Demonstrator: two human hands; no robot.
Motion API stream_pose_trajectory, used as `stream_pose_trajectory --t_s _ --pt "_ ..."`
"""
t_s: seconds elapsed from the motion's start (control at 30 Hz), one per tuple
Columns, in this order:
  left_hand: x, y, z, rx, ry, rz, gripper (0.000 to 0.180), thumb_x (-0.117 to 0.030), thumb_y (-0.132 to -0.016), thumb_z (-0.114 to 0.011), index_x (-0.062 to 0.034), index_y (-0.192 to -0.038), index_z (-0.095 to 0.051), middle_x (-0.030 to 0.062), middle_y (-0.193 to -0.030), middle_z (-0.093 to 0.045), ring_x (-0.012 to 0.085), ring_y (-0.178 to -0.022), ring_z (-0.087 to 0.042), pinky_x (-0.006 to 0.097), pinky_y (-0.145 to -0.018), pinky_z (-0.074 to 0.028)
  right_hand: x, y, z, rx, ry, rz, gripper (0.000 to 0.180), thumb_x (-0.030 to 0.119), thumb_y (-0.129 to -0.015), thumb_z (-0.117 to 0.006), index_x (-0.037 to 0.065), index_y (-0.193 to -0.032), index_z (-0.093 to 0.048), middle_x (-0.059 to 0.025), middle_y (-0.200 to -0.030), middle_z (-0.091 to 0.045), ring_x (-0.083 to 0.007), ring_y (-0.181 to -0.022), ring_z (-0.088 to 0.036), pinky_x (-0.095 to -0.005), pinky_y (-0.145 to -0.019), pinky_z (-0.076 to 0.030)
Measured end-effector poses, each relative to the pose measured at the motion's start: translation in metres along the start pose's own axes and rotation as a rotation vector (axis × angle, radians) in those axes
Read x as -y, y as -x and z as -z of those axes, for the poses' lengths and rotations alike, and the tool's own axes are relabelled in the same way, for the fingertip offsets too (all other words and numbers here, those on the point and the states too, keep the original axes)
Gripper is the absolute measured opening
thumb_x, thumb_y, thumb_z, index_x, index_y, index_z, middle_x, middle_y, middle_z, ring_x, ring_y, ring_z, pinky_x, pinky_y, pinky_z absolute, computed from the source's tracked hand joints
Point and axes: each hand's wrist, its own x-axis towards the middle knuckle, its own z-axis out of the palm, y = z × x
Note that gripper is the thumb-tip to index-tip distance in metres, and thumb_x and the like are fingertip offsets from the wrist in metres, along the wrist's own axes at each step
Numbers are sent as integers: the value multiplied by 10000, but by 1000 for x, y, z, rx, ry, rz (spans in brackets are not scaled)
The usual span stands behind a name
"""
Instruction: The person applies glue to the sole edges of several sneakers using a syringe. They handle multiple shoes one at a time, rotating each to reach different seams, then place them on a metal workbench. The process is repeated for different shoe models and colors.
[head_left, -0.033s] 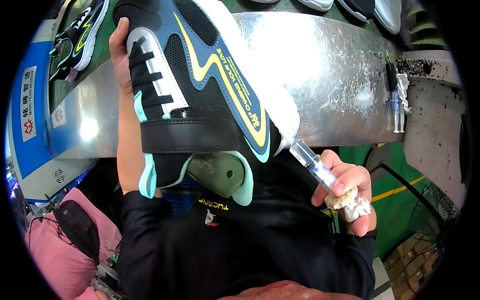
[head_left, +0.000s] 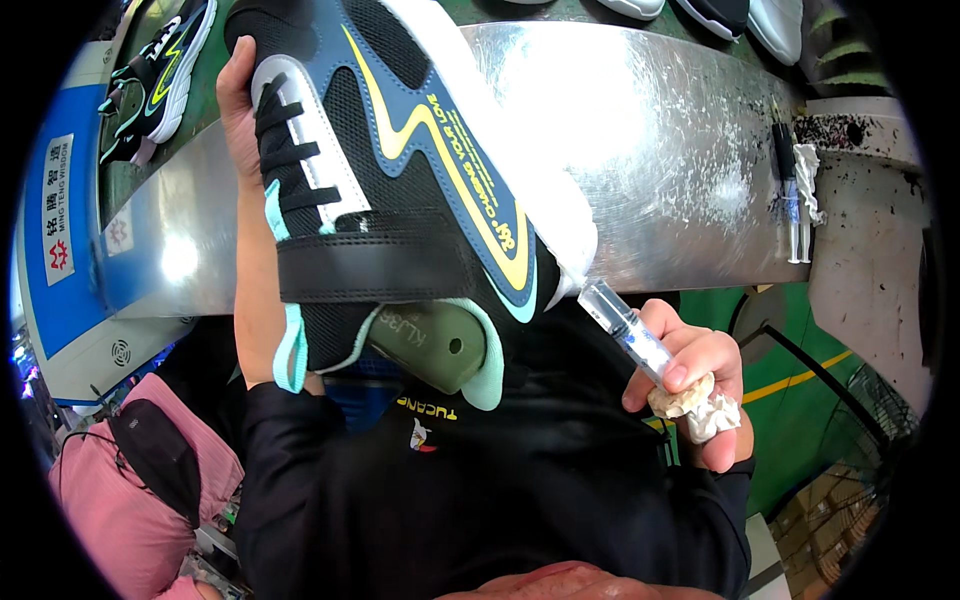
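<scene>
A black and slate-blue sneaker (head_left: 425, 180) with a yellow stripe, mint trim and white sole is held up on its side over the near edge of the metal bench. My left hand (head_left: 240, 115) grips it along the lace side, thumb or finger showing by the toe, the rest hidden behind. Inside the collar sits an olive-green shoe last (head_left: 430, 345). My right hand (head_left: 705, 350) pinches a clear syringe-like tube (head_left: 628, 325) with blue smears; its tip is at the heel end of the sole, touching or nearly so. Crumpled off-white tissue (head_left: 705, 410) is tucked in the same hand.
On the shiny metal bench (head_left: 640, 110), at the right end, lie slim dark-capped tubes (head_left: 790, 195) beside a twisted white strip (head_left: 808, 180). A matching sneaker (head_left: 165, 85) stands at far left; several shoes line the far edge. A person in pink (head_left: 120, 490) is at lower left, a fan (head_left: 870, 430) at right.
The sneaker has shifted very slightly up and left in my left hand's grip. My right hand and the tube have barely moved.
</scene>
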Motion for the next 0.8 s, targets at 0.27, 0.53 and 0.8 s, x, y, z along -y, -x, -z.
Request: stream_pose_trajectory --t_s 0.27,0.53,0.8 --pt "6 9 -5 -144 -100 -2 311 -320 -896 -530 -37 -966 -640 109 -922 -685 209 -821 -677 327 -733 -560 -8 13 8 5 21 39 706 553 -650 -770 12 -1070 -598 -86 -866 -664 -169 -762 -459 -286 -698 -362" --pt "-11 48 17 -320 -285 46 497 -402 -868 -513 -37 -1205 -537 152 -1109 -621 272 -979 -622 382 -877 -504 -18 13 16 36 120 95 698 509 -627 -804 1 -1063 -609 -47 -881 -670 -160 -720 -435 -280 -659 -347" --pt "-22 131 33 -516 -432 17 473 -325 -919 -456 18 -1244 -486 193 -1189 -577 331 -1069 -577 453 -963 -445 -28 0 14 14 262 112 681 473 -599 -827 1 -1044 -618 -45 -879 -671 -185 -684 -477 -295 -671 -366"
